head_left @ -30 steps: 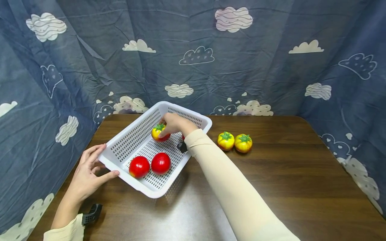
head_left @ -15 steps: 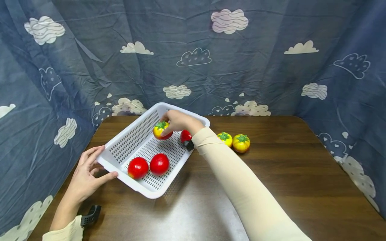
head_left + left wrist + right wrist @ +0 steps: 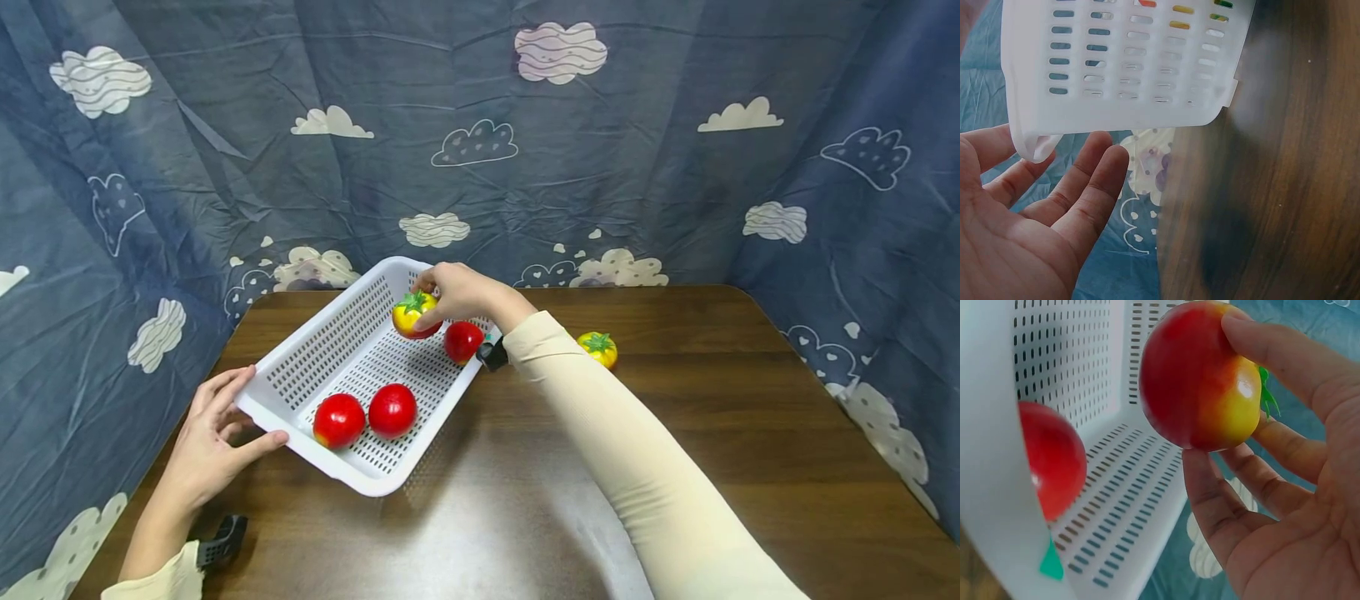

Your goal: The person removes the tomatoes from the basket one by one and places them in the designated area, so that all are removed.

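Observation:
In the head view a white perforated basket [image 3: 267,363] lies slantwise on the left of the table. My left hand [image 3: 206,450] holds its near left corner, thumb on one edge and fingers on the other; the left wrist view shows fingers around the rim [image 3: 1041,149]. My right hand [image 3: 467,296] grips a yellow-red toy tomato [image 3: 411,315] with a green leafy top, held above the basket floor. The right wrist view shows thumb and fingertips around that tomato [image 3: 1197,375]. Two red tomatoes [image 3: 339,420] sit at the near end, and another red one [image 3: 463,342] under my right wrist.
One more yellow tomato [image 3: 597,349] lies on the brown wooden table [image 3: 720,417], right of the basket, partly covered by my right sleeve [image 3: 600,408]. A blue cloud-patterned curtain [image 3: 637,167] hangs behind the table and at its sides.
My right hand has shifted right and up with the tomato, uncovering the red one beneath the wrist. My sleeve now covers one of two yellow tomatoes on the table. The left hand keeps its hold.

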{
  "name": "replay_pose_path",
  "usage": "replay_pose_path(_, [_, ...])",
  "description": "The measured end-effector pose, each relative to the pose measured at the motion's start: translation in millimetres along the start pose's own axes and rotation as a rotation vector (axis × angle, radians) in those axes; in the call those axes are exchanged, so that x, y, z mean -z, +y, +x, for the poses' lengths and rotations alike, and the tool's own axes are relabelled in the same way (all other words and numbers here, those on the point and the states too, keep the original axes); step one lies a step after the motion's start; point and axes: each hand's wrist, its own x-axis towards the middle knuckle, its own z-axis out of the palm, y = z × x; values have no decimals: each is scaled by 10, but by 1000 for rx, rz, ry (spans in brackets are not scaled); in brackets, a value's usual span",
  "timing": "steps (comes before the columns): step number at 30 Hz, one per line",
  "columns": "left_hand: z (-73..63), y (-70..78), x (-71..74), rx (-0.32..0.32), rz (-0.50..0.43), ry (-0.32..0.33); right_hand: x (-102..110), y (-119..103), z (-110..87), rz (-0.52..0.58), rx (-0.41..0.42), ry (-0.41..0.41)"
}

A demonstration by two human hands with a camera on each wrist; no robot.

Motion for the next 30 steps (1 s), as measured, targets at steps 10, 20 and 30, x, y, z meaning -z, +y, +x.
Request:
replay_pose_path(10, [-3,5,10,6,-3,-1,145,110,-149,-7,10,30])
replay_pose_path(20, [-3,-4,6,0,-4,0,279,210,-308,23,14,52])
replay_pose_path(30, [5,4,2,4,4,-8,382,352,-456,23,11,76])
